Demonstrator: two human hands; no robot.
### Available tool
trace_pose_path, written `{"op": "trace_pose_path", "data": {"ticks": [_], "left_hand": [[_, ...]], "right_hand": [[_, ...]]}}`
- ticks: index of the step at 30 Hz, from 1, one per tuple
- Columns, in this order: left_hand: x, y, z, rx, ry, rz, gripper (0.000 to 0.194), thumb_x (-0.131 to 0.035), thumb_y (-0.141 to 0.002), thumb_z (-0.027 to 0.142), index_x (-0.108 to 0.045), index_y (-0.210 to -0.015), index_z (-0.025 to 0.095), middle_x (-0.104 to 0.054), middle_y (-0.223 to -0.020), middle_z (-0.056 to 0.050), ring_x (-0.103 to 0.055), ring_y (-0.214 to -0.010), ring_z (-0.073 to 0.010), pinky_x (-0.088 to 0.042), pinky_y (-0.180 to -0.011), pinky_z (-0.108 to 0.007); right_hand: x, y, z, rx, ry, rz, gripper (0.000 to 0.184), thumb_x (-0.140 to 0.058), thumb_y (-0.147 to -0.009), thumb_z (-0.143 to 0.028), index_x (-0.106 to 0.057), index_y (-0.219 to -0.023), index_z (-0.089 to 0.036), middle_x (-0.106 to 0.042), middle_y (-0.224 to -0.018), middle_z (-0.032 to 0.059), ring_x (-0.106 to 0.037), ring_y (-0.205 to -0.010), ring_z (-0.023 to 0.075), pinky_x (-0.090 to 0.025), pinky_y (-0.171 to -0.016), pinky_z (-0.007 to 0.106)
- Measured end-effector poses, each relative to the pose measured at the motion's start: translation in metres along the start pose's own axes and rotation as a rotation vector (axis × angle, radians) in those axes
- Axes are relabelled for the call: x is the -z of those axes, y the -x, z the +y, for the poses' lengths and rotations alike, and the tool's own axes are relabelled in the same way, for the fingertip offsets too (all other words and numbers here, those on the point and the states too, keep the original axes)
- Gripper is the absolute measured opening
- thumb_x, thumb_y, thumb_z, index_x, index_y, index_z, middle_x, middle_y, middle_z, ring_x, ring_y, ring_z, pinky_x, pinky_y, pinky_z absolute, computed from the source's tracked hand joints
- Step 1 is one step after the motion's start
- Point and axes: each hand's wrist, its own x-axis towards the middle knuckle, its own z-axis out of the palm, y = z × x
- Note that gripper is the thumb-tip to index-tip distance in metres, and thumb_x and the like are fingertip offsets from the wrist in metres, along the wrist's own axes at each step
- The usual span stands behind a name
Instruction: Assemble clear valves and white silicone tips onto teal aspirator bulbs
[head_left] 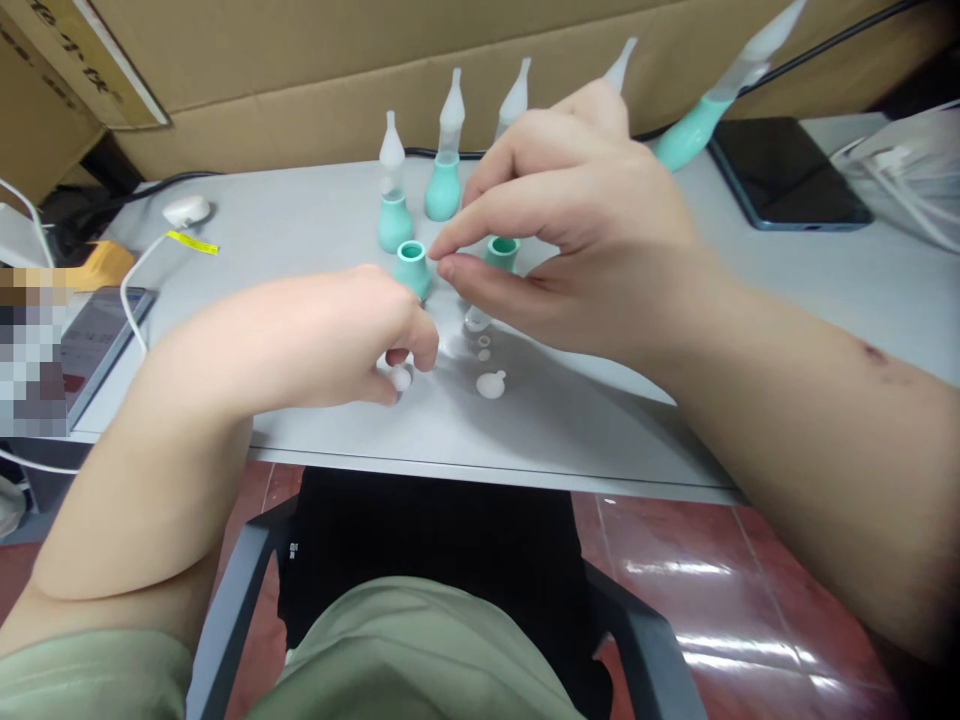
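Observation:
Curled low over the table, my left hand point(367, 335) has thumb and fingers around a small rounded white piece point(402, 377). The hand hides part of that piece. My right hand point(577, 220) is raised, its thumb and index fingertips pinched together; anything between them is too small to make out. Just left of that pinch stands an open teal squeeze bulb point(412, 268). A second open teal bulb point(502, 252) is partly hidden behind my right hand. Below it lie a clear plastic part point(477, 319), a small ring point(484, 341), a small white disc point(484, 355) and a tabbed white disc point(491, 385).
Several assembled nasal aspirators with teal bulbs and white tips, one being a left-hand aspirator point(392, 200), stand along the back. A tilted aspirator point(697, 120) is beside a dark phone point(787, 170) at right. White cable point(135, 290) and another device point(109, 345) lie left. Cardboard point(300, 70) walls the back.

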Motion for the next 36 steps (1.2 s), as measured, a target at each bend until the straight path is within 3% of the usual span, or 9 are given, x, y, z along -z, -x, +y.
{"op": "trace_pose_path", "data": {"ticks": [3, 12, 16, 19, 23, 27, 30, 33, 36], "left_hand": [[0.013, 0.003, 0.002, 0.067, 0.002, -0.081, 0.031, -0.093, -0.094, 0.023, -0.096, -0.121, 0.037, -0.092, -0.106, 0.005, -0.084, -0.088, -0.0220, -0.056, -0.078, -0.036], [0.005, -0.015, 0.006, -0.003, 0.003, 0.219, 0.046, -0.090, -0.109, 0.067, -0.090, -0.145, 0.039, -0.090, -0.117, 0.000, -0.076, -0.141, -0.0297, -0.062, -0.121, -0.044], [0.004, -0.029, -0.017, 0.023, 0.020, 0.291, 0.050, -0.086, -0.113, 0.068, -0.085, -0.154, 0.038, -0.091, -0.127, -0.001, -0.068, -0.148, -0.0290, -0.058, -0.126, -0.048], [0.003, -0.037, -0.046, 0.148, 0.106, 0.461, 0.060, -0.082, -0.117, 0.061, -0.074, -0.171, 0.037, -0.092, -0.146, -0.001, -0.065, -0.151, -0.0282, -0.060, -0.125, -0.050], [-0.005, -0.052, -0.074, 0.269, 0.242, 0.622, 0.081, -0.086, -0.106, 0.057, -0.068, -0.178, 0.023, -0.080, -0.177, -0.014, -0.074, -0.150, -0.0320, -0.066, -0.122, -0.056], [-0.013, -0.065, -0.081, 0.204, 0.340, 0.680, 0.054, -0.088, -0.092, 0.057, -0.082, -0.140, 0.033, -0.090, -0.158, -0.010, -0.081, -0.142, -0.0324, -0.065, -0.121, -0.054], [-0.011, -0.066, -0.084, 0.191, 0.368, 0.618, 0.051, -0.089, -0.098, 0.066, -0.077, -0.125, 0.024, -0.088, -0.137, -0.006, -0.073, -0.122, -0.0212, -0.063, -0.116, -0.047], [-0.001, -0.062, -0.088, 0.167, 0.350, 0.492, 0.070, -0.080, -0.113, 0.084, -0.071, -0.139, 0.020, -0.077, -0.135, -0.001, -0.061, -0.118, -0.0139, -0.057, -0.118, -0.043], [0.005, -0.061, -0.087, 0.107, 0.308, 0.492, 0.087, -0.065, -0.113, 0.104, -0.069, -0.154, 0.028, -0.077, -0.131, 0.001, -0.056, -0.126, -0.0181, -0.050, -0.116, -0.046]], "right_hand": [[-0.001, 0.001, 0.003, -0.021, -0.005, 0.075, 0.030, -0.070, -0.125, -0.035, -0.100, -0.127, -0.033, -0.085, -0.139, 0.0137, -0.071, -0.149, 0.0423, -0.050, -0.139, 0.071], [-0.006, 0.003, 0.007, -0.044, -0.065, 0.332, 0.029, -0.070, -0.114, -0.019, -0.097, -0.119, -0.028, -0.095, -0.124, 0.0059, -0.087, -0.122, 0.0308, -0.057, -0.132, 0.064], [-0.009, 0.004, 0.012, -0.022, -0.069, 0.385, 0.028, -0.069, -0.110, -0.017, -0.094, -0.112, -0.031, -0.095, -0.114, 0.0037, -0.088, -0.114, 0.0301, -0.060, -0.127, 0.064], [-0.009, 0.005, 0.015, -0.005, -0.086, 0.414, 0.029, -0.067, -0.107, -0.017, -0.093, -0.110, -0.030, -0.094, -0.108, 0.0028, -0.088, -0.112, 0.0295, -0.061, -0.126, 0.063], [-0.009, 0.006, 0.019, -0.039, -0.094, 0.433, 0.028, -0.068, -0.107, -0.020, -0.094, -0.112, -0.031, -0.094, -0.108, 0.0006, -0.087, -0.111, 0.0283, -0.061, -0.123, 0.061], [-0.011, 0.005, 0.022, -0.018, -0.099, 0.432, 0.028, -0.069, -0.105, -0.020, -0.094, -0.111, -0.031, -0.095, -0.108, 0.0002, -0.087, -0.109, 0.0281, -0.062, -0.120, 0.059], [-0.012, 0.005, 0.021, -0.006, -0.093, 0.422, 0.028, -0.069, -0.105, -0.018, -0.093, -0.110, -0.031, -0.094, -0.107, 0.0007, -0.088, -0.110, 0.0283, -0.062, -0.120, 0.059], [-0.011, 0.007, 0.017, -0.013, -0.112, 0.429, 0.029, -0.070, -0.106, -0.014, -0.094, -0.111, -0.030, -0.095, -0.109, 0.0022, -0.088, -0.111, 0.0278, -0.063, -0.121, 0.058], [-0.012, 0.007, 0.015, -0.002, -0.183, 0.479, 0.029, -0.070, -0.104, -0.014, -0.096, -0.110, -0.026, -0.095, -0.108, 0.0044, -0.085, -0.105, 0.0267, -0.065, -0.115, 0.055]]}}
